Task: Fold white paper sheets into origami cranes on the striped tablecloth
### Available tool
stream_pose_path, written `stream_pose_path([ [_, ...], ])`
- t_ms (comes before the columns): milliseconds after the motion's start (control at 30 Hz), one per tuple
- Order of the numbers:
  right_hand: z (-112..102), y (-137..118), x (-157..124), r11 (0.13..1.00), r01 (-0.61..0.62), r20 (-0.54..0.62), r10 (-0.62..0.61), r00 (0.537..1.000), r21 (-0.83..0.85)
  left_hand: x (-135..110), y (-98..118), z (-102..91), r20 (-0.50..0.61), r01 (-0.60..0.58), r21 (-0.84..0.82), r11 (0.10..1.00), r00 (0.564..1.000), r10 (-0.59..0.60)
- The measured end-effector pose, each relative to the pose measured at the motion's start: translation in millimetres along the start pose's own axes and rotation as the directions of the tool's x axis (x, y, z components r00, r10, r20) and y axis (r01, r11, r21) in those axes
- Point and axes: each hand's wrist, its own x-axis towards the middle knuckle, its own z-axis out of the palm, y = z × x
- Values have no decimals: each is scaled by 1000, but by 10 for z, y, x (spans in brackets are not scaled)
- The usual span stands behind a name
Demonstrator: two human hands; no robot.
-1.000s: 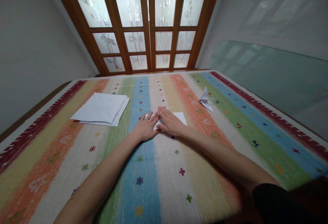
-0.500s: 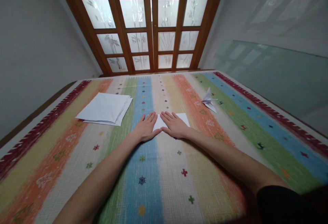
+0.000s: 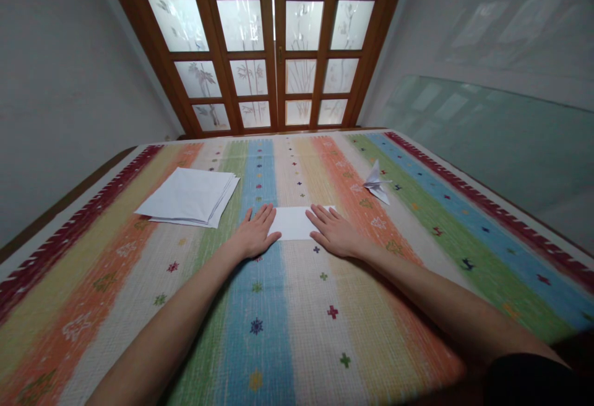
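A folded white sheet of paper [image 3: 294, 223] lies flat on the striped cloth [image 3: 288, 319] in the middle of the table. My left hand [image 3: 253, 236] lies flat with fingers stretched out, covering the sheet's left end. My right hand [image 3: 335, 233] lies flat the same way on its right end. The middle of the sheet shows between the two hands.
A stack of white sheets [image 3: 188, 195] lies at the back left. A small folded paper bird [image 3: 377, 182] stands at the back right. Wooden glass-paned doors [image 3: 278, 41] rise behind the table; a glass panel [image 3: 487, 140] runs along the right side.
Both hands have slid apart along the sheet, left hand leftward and right hand rightward, uncovering its middle. The view has shifted slightly.
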Motion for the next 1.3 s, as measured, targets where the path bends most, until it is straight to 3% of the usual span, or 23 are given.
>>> stream_pose_path([
  [333,22,253,-291,999,-49,-15,48,999,-19,-80,-64,-85,29,13,-6,1000,1000,-13],
  [700,-180,316,-361,996,-81,39,82,996,-23,-97,-97,-54,16,11,19,1000,1000,-12],
  [1033,-237,368,-411,999,-8,-23,7,1000,-51,-175,-128,-68,-8,-13,25,1000,1000,14],
  [1167,-261,337,-429,988,156,-100,-155,983,3,-207,-163,-92,-120,-112,14,994,986,113],
  [1300,-263,255,-435,969,247,-131,-246,960,-5,-211,-82,-141,-327,-239,13,971,917,230],
])
